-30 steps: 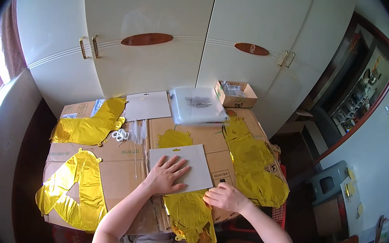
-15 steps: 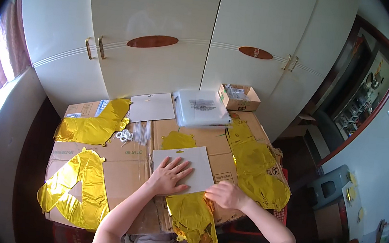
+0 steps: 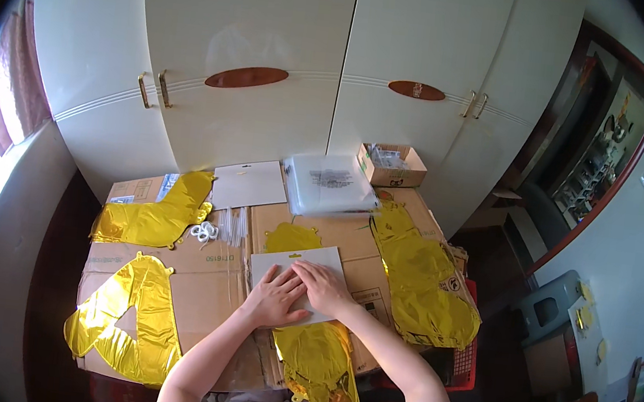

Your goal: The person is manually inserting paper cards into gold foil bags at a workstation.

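Cardboard-covered tabletop (image 3: 204, 291) before pale glossy cupboards (image 3: 247, 18), a flat white card (image 3: 265, 264) on gold foil

Work seems partway along: directly under the hands, the card already lies over shiny gold foil (image 3: 312, 359), which shows past its far edge and again on its near side, toward the body. None of that foil appears wrapped over the card. Left of the hands, a gold foil piece with a triangular opening (image 3: 161, 326) and, farther off, a bent gold foil piece (image 3: 154, 214) lie without cards on top, as does a long gold foil piece (image 3: 425, 272) to their right; these look left to do.

The left hand (image 3: 275, 295) rests palm down, fingers spread. The right hand (image 3: 320, 284) is flat too, fingers nearly together, tips meeting the left's fingers. Neither pinches anything. Both forearms slant inward from the near side.
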